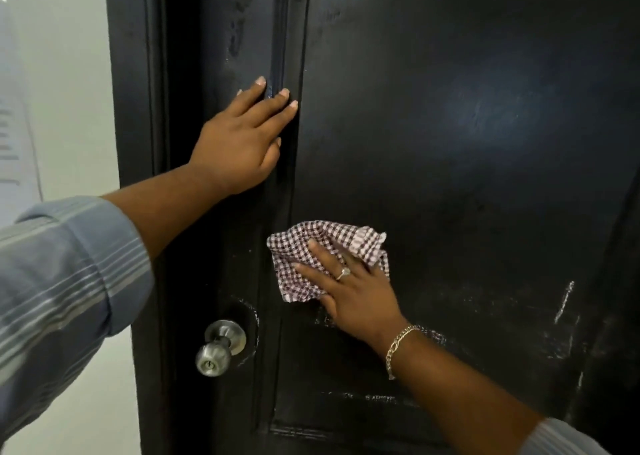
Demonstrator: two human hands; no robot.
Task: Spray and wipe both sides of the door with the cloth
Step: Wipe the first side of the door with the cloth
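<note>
my right hand (349, 288) presses the checked cloth (311, 264) flat-fingered on the black door (467, 142); left hand (242, 142) rests open by its panel edge, white wall (69, 90) beyond.

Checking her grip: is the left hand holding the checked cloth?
No, the left hand rests flat and bare on the door, while the right hand presses the checked cloth against it.

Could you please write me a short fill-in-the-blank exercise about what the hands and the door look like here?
1. The right hand presses a ___ checked cloth against the black wooden door.
2. The left hand lies flat on the door, ___ the cloth.
3. The round silver metal knob sits ___ both hands.

Missing words: brown-and-white; above; below
</note>
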